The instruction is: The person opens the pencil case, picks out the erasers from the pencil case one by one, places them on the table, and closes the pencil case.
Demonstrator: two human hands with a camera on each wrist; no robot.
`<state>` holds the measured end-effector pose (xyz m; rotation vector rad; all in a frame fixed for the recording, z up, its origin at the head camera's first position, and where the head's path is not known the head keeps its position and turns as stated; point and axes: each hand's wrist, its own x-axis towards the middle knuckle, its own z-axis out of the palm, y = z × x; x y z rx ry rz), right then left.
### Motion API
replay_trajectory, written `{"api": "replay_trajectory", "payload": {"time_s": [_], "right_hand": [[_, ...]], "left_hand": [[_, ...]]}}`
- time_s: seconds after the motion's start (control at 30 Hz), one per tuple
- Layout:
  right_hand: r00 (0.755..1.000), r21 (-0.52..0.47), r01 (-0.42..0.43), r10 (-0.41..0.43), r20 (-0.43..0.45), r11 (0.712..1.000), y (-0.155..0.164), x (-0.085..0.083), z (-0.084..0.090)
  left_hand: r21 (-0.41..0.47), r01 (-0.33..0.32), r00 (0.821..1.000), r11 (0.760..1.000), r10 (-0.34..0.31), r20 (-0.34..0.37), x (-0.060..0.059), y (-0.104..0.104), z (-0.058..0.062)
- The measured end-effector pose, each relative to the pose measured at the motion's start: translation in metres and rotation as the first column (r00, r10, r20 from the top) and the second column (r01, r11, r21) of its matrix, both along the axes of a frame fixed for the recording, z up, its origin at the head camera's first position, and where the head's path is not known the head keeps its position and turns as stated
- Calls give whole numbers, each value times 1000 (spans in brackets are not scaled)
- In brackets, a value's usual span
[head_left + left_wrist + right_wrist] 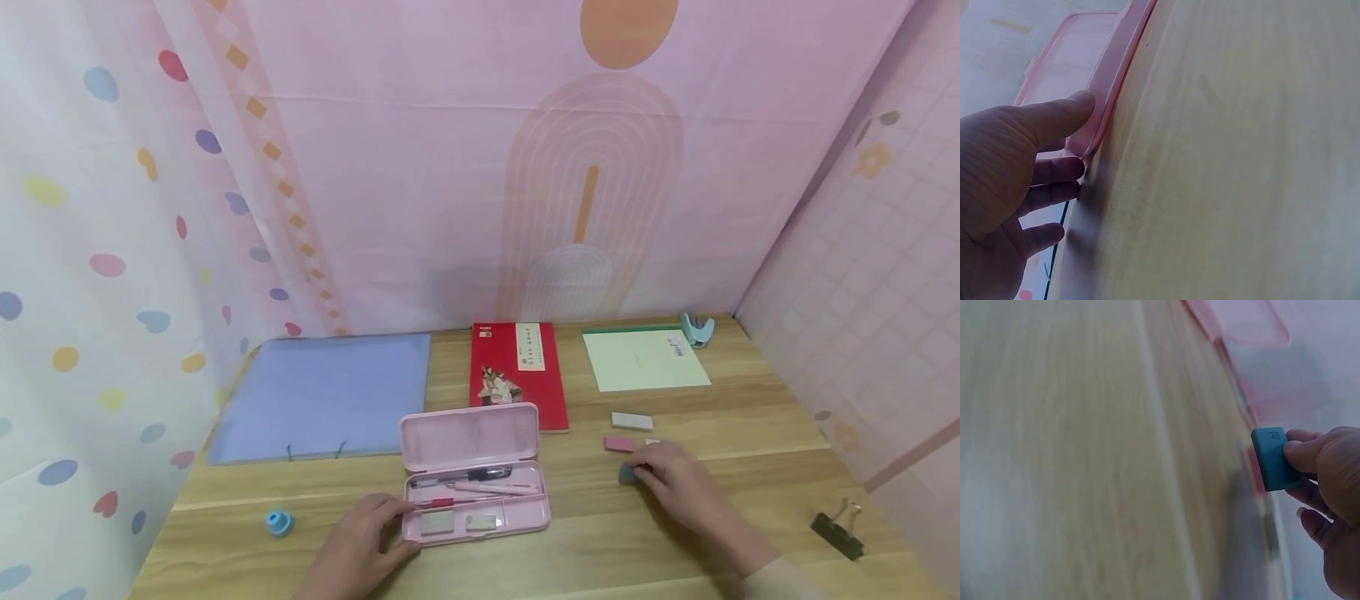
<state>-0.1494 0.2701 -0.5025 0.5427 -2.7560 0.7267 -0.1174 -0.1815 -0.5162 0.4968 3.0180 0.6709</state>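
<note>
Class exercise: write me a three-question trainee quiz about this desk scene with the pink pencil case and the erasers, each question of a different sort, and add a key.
1. True or false: the pink pencil case lies open on the wooden desk.
2. Multiple choice: what does the right hand pinch? A) the blue eraser B) the black binder clip C) the red book
3. Fill the gap: the left hand touches the near left corner of the ____.

Key
1. True: its lid stands back and pens show inside.
2. A: thumb and fingers hold it in the right wrist view.
3. Pencil case.
</note>
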Motion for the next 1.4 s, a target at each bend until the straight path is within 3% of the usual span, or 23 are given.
{"api": "replay_trajectory", "payload": {"time_s": [0.2, 0.53, 0.93, 1.03, 1.13, 1.23, 1.4], "right_hand": [[997, 11, 20, -21, 75, 1000, 2, -9, -3], [997, 84, -4, -2, 73, 996, 0, -11, -9], [994, 75, 12, -20, 112, 997, 0, -11, -11], [996, 82, 11, -18, 83, 997, -1, -8, -8], [999, 77, -16, 14, 34, 997, -13, -3, 2], [995, 58, -102, 102, -3, 993, -39, 4, 13], [957, 53, -290, 288, 37, 956, -101, 13, 18]], "left_hand": [[-2, -2, 1000, 1000, 2, 9, 0, -1, 1], [6, 5, 1000, 1000, -5, -7, 0, -2, -2], [12, 7, 1000, 1000, -7, -13, 0, 0, -3], [10, 14, 1000, 1000, -14, -16, 0, 0, -3], [19, 25, 999, 1000, -24, -31, 0, 0, -2], [32, 30, 998, 999, -28, -53, 1, 0, -2], [33, 22, 998, 999, -20, -67, 2, -2, -4]]}}
